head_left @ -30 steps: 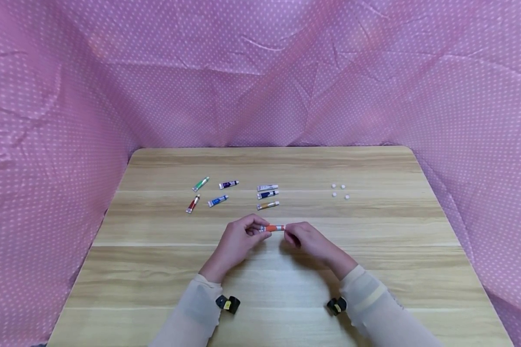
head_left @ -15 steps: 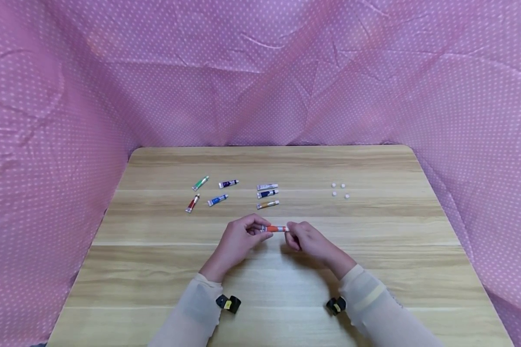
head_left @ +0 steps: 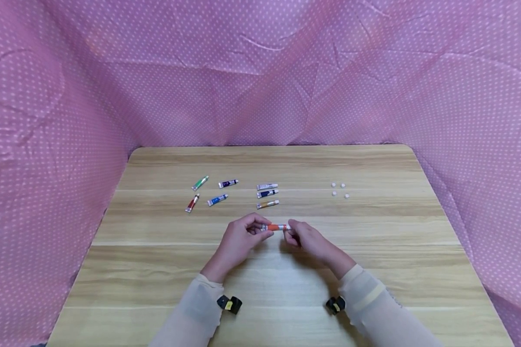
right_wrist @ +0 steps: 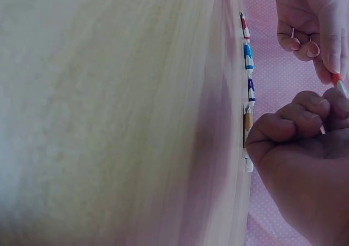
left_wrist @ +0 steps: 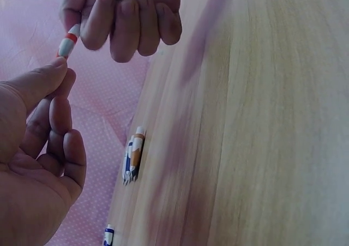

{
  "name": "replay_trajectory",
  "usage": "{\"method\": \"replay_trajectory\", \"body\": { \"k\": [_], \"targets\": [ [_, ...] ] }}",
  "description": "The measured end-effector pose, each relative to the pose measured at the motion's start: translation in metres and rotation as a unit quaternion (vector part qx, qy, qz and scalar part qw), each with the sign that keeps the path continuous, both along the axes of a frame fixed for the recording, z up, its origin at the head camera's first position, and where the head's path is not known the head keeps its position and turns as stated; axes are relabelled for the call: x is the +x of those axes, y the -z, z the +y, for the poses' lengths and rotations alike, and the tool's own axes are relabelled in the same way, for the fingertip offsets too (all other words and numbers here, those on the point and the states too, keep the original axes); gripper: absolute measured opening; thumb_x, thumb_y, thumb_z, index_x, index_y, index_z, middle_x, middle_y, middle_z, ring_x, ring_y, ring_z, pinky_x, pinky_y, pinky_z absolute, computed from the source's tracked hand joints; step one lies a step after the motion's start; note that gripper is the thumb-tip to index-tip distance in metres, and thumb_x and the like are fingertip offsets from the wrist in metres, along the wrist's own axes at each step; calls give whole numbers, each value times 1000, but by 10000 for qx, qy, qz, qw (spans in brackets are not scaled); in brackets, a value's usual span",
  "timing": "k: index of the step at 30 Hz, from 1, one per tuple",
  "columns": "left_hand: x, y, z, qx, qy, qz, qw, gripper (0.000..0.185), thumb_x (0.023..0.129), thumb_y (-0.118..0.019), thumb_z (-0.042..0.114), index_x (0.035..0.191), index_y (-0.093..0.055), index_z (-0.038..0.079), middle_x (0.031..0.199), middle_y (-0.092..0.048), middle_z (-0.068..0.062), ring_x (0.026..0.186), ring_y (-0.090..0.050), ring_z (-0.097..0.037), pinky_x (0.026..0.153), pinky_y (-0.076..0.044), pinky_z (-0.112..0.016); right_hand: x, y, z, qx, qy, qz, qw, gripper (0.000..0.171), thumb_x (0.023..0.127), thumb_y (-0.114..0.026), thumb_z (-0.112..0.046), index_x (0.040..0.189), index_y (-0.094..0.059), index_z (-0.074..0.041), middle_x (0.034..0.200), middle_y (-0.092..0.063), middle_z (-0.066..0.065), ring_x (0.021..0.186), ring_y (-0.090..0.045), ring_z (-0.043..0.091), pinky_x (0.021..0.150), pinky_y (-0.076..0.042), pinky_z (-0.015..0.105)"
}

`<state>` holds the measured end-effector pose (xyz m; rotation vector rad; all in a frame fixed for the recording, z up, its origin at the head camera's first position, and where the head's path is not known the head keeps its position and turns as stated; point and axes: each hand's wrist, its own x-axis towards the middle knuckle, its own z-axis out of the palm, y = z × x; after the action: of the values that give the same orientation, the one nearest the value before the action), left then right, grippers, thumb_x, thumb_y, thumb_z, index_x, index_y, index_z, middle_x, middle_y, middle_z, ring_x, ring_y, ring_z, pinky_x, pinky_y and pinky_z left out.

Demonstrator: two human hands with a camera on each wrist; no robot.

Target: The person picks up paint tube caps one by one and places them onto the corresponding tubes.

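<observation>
An orange paint tube (head_left: 277, 227) is held level above the table between my two hands. My left hand (head_left: 241, 237) pinches its flat crimped end between thumb and fingertips. The fingers of my right hand (head_left: 309, 238) are curled, with thumb and forefinger pinching the white cap (left_wrist: 75, 30) at the tube's other end. In the right wrist view the cap is hidden behind my right fingers, and only a bit of the orange tube (right_wrist: 337, 81) shows. A yellow-brown tube (head_left: 267, 204), a dark blue tube (head_left: 267, 193) and a white tube (head_left: 267, 186) lie just beyond my hands.
Left of that row lie a green tube (head_left: 200, 183), a purple tube (head_left: 228, 183), a red tube (head_left: 192, 203) and a blue tube (head_left: 218, 200). Several small white caps (head_left: 334, 193) sit at the right on the wooden table (head_left: 373, 226). Pink dotted cloth (head_left: 260, 96) hangs around it.
My right thumb and fingers have turned slightly at the cap end, and more of the white end shows. The tube has shifted a little to the right. My left hand keeps its pinch.
</observation>
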<state>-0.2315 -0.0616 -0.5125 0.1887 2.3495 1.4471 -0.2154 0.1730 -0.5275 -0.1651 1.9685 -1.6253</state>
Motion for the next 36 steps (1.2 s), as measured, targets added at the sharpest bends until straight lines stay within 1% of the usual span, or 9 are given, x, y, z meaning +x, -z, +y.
{"method": "replay_trajectory", "body": {
  "k": [5, 9, 12, 15, 19, 22, 26, 31, 36],
  "targets": [
    [1, 2, 1, 30, -27, 45, 10000, 19, 97, -83, 26, 113, -76, 34, 101, -75, 7, 91, -66, -19, 76, -55, -28, 0, 2, -2, -23, 198, -66, 9998, 56, 118, -18, -38, 85, -49, -6, 78, -49, 6, 72, -40, 22, 70, -37, 30],
    [2, 4, 1, -25, -45, 107, 9999, 19, 97, -83, 27, 113, -76, 35, 100, -75, 8, 90, -66, -18, 76, -55, -29, 0, 3, -3, 52, 364, 216, 9991, 54, 119, -22, -37, 96, -52, 2, 82, -51, 8, 72, -43, 21, 69, -38, 28],
    [2, 5, 1, -68, -60, 185, 9998, 19, 97, -83, 27, 113, -76, 35, 99, -75, 9, 90, -66, -17, 77, -56, -28, 1, 3, -3, 97, 560, 348, 9978, 48, 119, -27, -35, 102, -51, 3, 83, -52, 8, 73, -44, 20, 67, -38, 26],
    [3, 6, 2, -42, -54, 361, 9993, 18, 97, -83, 25, 112, -76, 33, 99, -76, 9, 88, -67, -15, 75, -56, -27, 2, 1, -4, 210, 742, 492, 9958, 42, 119, -34, -32, 102, -51, 3, 81, -51, 5, 72, -44, 19, 65, -37, 26],
    [3, 8, 4, -18, -56, 634, 9980, 17, 96, -84, 22, 110, -77, 29, 96, -77, 8, 85, -68, -13, 73, -56, -25, 1, 0, -8, 665, 1022, 834, 9890, 40, 119, -42, -29, 94, -54, 1, 75, -49, 1, 70, -43, 17, 64, -37, 27],
    [4, 9, 5, -59, -56, 702, 9975, 17, 96, -85, 22, 109, -77, 29, 95, -77, 10, 85, -68, -11, 73, -56, -24, 1, 1, -10, 1008, 1290, 1030, 9811, 44, 118, -46, -28, 86, -56, -1, 69, -46, -1, 66, -42, 16, 62, -36, 27],
    [5, 9, 6, -69, -22, 700, 9975, 19, 95, -85, 21, 111, -77, 30, 96, -77, 10, 86, -69, -11, 75, -58, -24, 2, 2, -11, 1214, 1538, 1045, 9750, 53, 117, -48, -32, 81, -61, 4, 63, -46, -2, 61, -41, 15, 57, -34, 26],
    [7, 10, 6, -56, 29, 739, 9972, 20, 96, -85, 20, 112, -76, 29, 97, -76, 9, 87, -69, -12, 76, -58, -24, 3, 3, -11, 1249, 1590, 994, 9743, 62, 117, -47, -39, 82, -66, 9, 64, -55, 0, 62, -44, 15, 59, -36, 26],
    [9, 11, 7, -18, 43, 627, 9980, 20, 96, -84, 22, 112, -76, 30, 97, -76, 9, 87, -69, -12, 77, -59, -25, 5, 3, -7, 999, 1533, 735, 9804, 68, 119, -38, -44, 85, -68, 8, 70, -61, 5, 66, -49, 15, 64, -41, 26]
  ]
}}
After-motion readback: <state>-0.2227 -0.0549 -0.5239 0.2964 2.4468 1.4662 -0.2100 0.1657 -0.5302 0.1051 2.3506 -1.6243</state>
